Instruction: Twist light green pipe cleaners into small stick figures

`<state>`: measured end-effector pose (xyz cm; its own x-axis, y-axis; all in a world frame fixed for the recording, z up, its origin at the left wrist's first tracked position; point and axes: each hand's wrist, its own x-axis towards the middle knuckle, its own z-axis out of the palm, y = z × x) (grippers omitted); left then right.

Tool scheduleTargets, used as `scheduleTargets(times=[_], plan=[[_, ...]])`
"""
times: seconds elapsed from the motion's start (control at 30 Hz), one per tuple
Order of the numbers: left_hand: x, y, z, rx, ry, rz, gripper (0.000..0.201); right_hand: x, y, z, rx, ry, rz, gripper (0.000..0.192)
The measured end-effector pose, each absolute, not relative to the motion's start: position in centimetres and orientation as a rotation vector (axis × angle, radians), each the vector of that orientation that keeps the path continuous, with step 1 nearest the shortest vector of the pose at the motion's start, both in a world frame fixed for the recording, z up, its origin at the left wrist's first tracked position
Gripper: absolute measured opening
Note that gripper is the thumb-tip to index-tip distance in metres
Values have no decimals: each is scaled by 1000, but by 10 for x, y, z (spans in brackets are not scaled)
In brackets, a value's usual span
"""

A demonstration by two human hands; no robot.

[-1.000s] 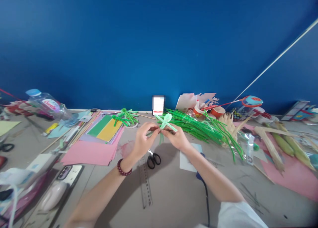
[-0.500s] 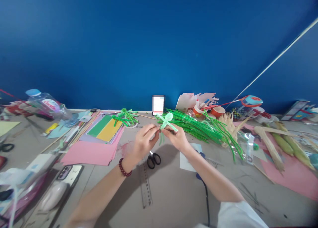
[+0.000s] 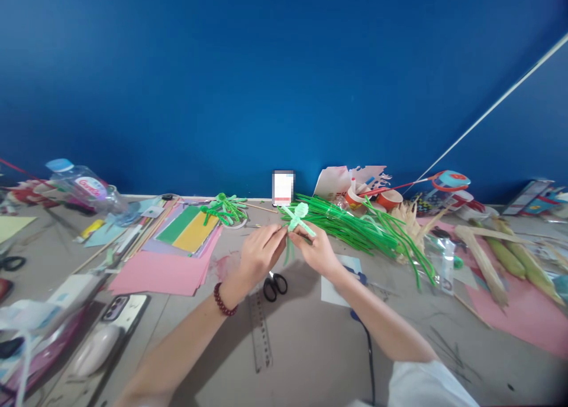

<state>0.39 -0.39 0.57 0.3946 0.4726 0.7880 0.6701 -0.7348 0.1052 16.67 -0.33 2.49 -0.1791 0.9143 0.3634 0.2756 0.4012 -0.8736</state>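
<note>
Between my two hands is a small figure of light green pipe cleaners, with a rounded loop on top, arms crossing below it and thin ends hanging down. My left hand, a dark red bead bracelet on its wrist, pinches the figure's left side with bent fingers. On the other side my right hand is closed on it with thumb and fingers. The fingertips hide part of the middle. Below the hands, black-handled scissors lie on the table, beside a clear ruler.
A bundle of green pipe cleaners lies behind my right hand. Pink paper sheets and twisted green pieces are at left. A phone with a mouse on it lies front left. Corn husks lie at right.
My hands and the figure have shifted very slightly; the figure's loop and arms are tilted a little differently. Both hands keep hold of it.
</note>
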Motion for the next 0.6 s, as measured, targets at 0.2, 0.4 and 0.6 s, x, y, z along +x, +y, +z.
scheduleTargets(times=[0.2,0.4,0.6], plan=[[4,-5,6,-2462,-1065,-1220,17,166,-5,26,-1051,-1753,711,25],[7,-1,17,-2669,-1193,-1612,11,174,-3,26,-1023,-1909,562,19],[8,0,18,-2752,-1272,-1742,14,180,0,22,-1105,-2111,116,20]])
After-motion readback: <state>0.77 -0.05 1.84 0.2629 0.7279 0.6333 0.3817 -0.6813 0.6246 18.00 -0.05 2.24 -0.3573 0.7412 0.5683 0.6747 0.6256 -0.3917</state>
